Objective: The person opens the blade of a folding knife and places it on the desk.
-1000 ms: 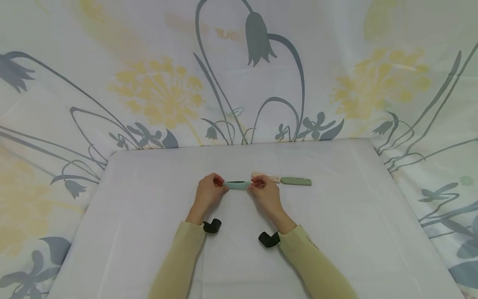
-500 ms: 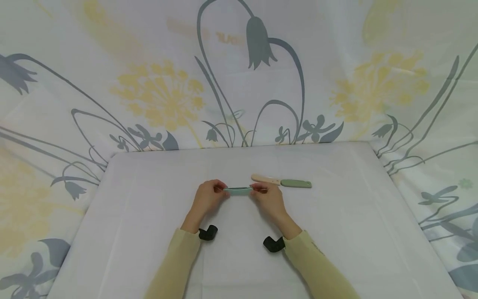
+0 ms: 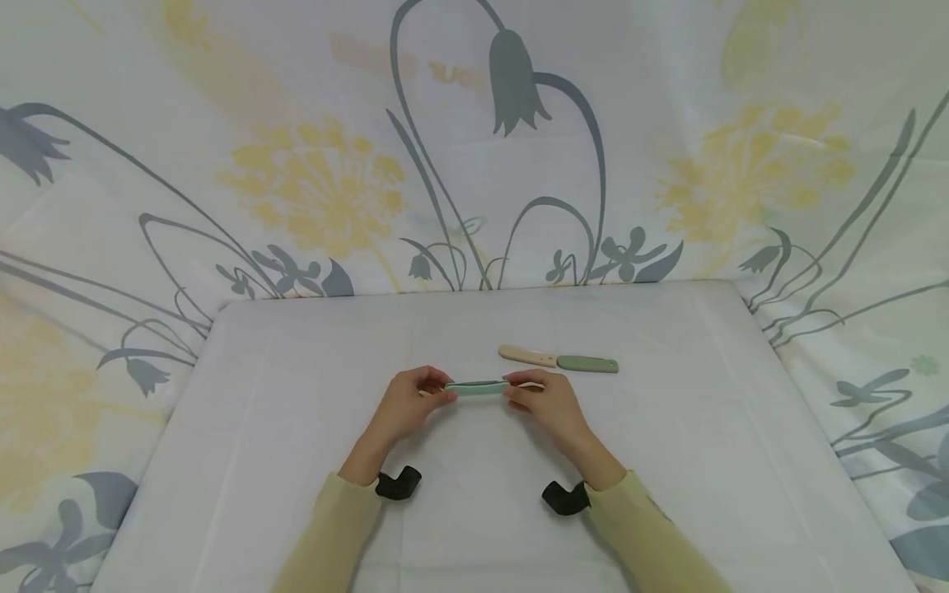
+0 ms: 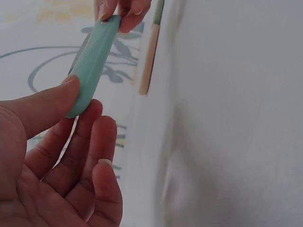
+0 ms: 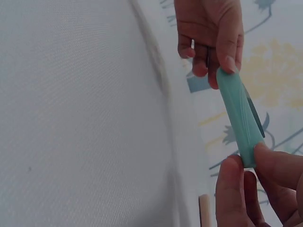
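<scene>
A mint-green folding knife (image 3: 477,389) is held level above the white table, its metal blade (image 4: 78,53) showing along one edge of the handle. My left hand (image 3: 406,405) pinches one end between thumb and fingers. The other end, with a small hole, is pinched by my right hand (image 3: 552,408). In the right wrist view, the mint knife (image 5: 238,113) runs between both hands, and part of its far side is hidden. Behind my right hand lie a beige handle (image 3: 526,356) and a green handle (image 3: 588,364), end to end on the table.
The white-covered table (image 3: 667,494) reaches to a floral fabric backdrop (image 3: 474,165) at the back and sides. Black wrist-worn pieces (image 3: 399,483) stick out by both sleeves. The beige and green handles are just beyond my right hand.
Both hands have drawn the mint knife closer to me and slightly right. My forearms have spread apart. The handles on the table have stayed put and are now uncovered by my right hand.
</scene>
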{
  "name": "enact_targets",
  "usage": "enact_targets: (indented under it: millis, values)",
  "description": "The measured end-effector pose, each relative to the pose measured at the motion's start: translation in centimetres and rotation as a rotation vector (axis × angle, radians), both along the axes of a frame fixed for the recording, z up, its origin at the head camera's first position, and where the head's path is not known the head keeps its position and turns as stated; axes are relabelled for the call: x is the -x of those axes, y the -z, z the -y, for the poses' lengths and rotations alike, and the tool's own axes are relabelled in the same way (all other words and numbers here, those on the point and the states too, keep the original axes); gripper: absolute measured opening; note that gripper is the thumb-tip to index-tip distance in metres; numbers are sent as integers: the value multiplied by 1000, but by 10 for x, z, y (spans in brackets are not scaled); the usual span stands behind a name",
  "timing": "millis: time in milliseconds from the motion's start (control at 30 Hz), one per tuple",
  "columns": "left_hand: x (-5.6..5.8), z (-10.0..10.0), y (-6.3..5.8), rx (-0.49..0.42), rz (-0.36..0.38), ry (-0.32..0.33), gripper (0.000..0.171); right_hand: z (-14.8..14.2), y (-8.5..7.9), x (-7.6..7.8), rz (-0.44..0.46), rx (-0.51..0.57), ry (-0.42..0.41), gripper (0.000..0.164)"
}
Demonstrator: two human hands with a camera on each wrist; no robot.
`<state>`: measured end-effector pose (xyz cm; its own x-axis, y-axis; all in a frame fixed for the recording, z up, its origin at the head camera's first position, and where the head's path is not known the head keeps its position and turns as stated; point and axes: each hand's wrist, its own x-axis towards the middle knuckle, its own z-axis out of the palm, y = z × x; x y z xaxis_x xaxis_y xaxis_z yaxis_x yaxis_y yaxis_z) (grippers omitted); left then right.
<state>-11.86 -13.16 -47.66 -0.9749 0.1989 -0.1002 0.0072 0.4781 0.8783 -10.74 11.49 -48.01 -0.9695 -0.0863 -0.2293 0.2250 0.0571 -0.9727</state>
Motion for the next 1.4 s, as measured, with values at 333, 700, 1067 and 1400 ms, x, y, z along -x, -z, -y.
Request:
enact_targets:
  millis: [333,700,1067,1400]
  values:
    - [-20,-9,-6,-186,35,8,17,-14,-15,-16,-14,25,-62,26]
    - [-31,-15,-7,-213,-17,20,15,-24,-14,-25,-46,-43,-135,25]
    - [-40,-17,-11,-198,-42,31,14,-25,-14,-26,-158,-95,-222,33]
    - [-44,-22,-6,-202,-93,76,10,-11,-19,-25,-314,-242,-322,23]
